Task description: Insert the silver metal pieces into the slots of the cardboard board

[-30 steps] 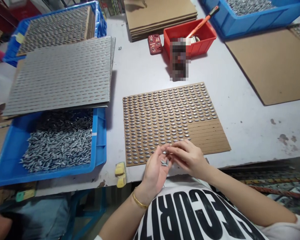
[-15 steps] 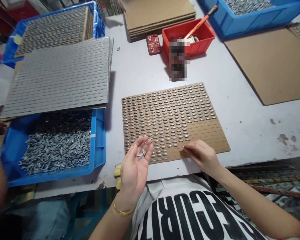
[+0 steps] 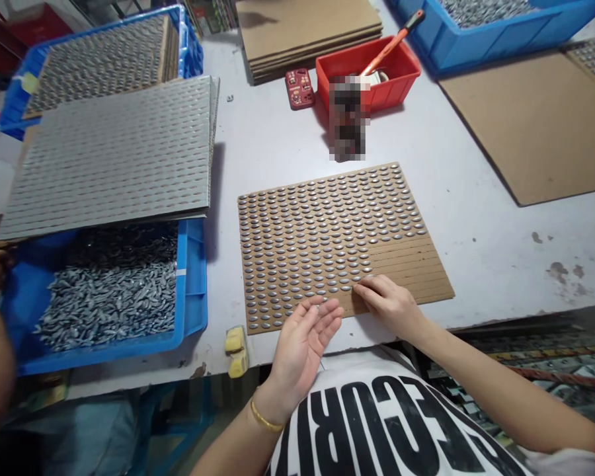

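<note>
Cardboard sheet (image 3: pixel 409 264) flat on the tabletop (image 3: pixel 480 264), rows of metal studs (image 3: pixel 317 244) covering most of it, bare strip at lower right. Left hand (image 3: pixel 302 350) wide open, palm up, nothing visible on it, just over the sheet's lower edge. Right hand (image 3: pixel 389 305) narrow, fingertips (image 3: pixel 359 288) touching the cardboard beside the last studs; any held stud too small to tell.

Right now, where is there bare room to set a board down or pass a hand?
Bare table lies between the studded board and the cardboard sheet; a narrower strip runs between that board and the blue bin. Crowded: far left, around the stacked panels.
</note>
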A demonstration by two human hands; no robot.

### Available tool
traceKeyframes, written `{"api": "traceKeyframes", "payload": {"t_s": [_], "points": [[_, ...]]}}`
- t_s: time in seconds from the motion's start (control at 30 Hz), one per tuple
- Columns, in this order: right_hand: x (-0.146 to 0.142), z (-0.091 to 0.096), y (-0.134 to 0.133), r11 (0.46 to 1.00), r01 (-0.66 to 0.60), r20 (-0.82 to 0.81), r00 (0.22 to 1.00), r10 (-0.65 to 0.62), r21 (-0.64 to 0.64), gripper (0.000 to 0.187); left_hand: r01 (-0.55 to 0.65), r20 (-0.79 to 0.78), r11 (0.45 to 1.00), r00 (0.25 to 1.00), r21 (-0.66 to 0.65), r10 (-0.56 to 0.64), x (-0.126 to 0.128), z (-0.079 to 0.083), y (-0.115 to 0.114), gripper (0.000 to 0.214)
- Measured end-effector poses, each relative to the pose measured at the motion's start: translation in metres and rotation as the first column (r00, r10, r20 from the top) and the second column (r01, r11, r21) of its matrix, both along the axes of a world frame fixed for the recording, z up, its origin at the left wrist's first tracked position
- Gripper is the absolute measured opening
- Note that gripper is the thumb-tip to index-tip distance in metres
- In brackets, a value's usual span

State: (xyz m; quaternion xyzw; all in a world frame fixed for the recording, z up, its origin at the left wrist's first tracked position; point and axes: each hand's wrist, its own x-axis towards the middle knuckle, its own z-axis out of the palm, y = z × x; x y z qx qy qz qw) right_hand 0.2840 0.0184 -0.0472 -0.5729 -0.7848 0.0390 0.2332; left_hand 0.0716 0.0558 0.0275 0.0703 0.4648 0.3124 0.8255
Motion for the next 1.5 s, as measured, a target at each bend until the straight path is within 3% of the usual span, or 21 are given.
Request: {"api": "traceKeyframes", "payload": {"t_s": [0.2,0.33,0.47,0.57,0.73,0.93,1.1,1.27,1.5], "points": [[0.003,0.000,-0.001,0.998,0.016,0.000,1.000,-0.016,-0.058,0.029,0.067,-0.018,0.995,0.998,0.069,-0.066,0.005,-0.007,-0.002,0.018],[-0.004,0.016,-0.001,0.995,0.036,-0.214,0.975,-0.056,-0.096,0.026,0.071,-0.066,0.990,0.996,0.126,-0.063,0.009,-0.013,-0.002,0.020],[-0.022,0.042,-0.003,0.976,-0.053,-0.550,0.832,-0.074,-0.211,0.020,0.065,-0.080,0.989,0.995,0.131,-0.055,0.016,-0.016,-0.001,0.022],[-0.036,0.049,-0.004,0.967,-0.048,-0.657,0.742,-0.132,-0.249,0.018,0.050,-0.080,0.987,0.996,0.151,-0.038,0.022,-0.017,-0.002,0.018],[-0.042,0.040,-0.005,0.985,0.016,-0.587,0.801,-0.116,-0.172,0.027,0.068,-0.065,0.989,0.996,0.131,-0.060,0.027,-0.016,-0.002,0.013],[-0.017,0.035,-0.012,0.986,-0.002,-0.496,0.864,-0.083,-0.168,0.027,0.199,0.003,0.980,0.980,-0.013,-0.199,0.025,-0.013,-0.003,0.016],[0.010,0.023,-0.013,0.976,0.117,-0.444,0.876,-0.190,-0.186,0.023,0.122,-0.018,0.992,0.992,-0.039,-0.122,0.022,-0.010,-0.004,0.025],[0.020,0.009,-0.007,0.978,0.107,-0.358,0.919,-0.166,-0.180,0.017,0.152,-0.011,0.987,0.988,-0.049,-0.153,0.023,-0.009,-0.004,0.021],[0.022,0.005,-0.001,0.979,0.093,-0.289,0.946,-0.144,-0.182,0.017,0.165,-0.034,0.986,0.986,-0.016,-0.166,0.022,-0.007,-0.005,0.023]]}}
